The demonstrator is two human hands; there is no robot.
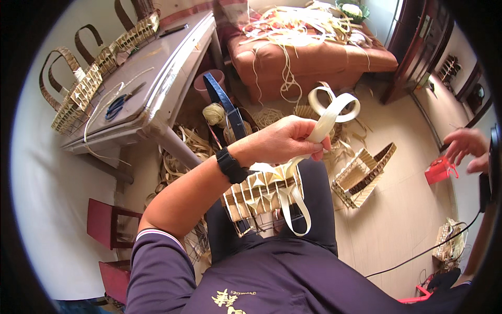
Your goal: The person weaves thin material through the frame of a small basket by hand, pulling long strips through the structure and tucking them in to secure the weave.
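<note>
Out in front of my lap, my left hand (298, 139) pinches a flat cream weaving strip (325, 125) between thumb and fingers. The strip's upper part curls into loops above the hand; lower down it runs to the basket. That half-woven basket (256, 193), with a wire frame and cream and tan strips folded in triangles, rests across my thighs. A loose loop of strip (305, 220) hangs at its right side. My right hand (467, 148) is raised far out to the right, fingers apart, with nothing visible in it; a dark object hides its wrist.
A table (172, 57) at the left carries finished handled baskets (78, 99) and scissors (116, 106). Strips (298, 26) heap on an orange-brown sofa (314, 63). On the floor stand another basket (362, 177), a red bag (440, 170) and red stools (107, 222). A black cable (423, 254) crosses at right.
</note>
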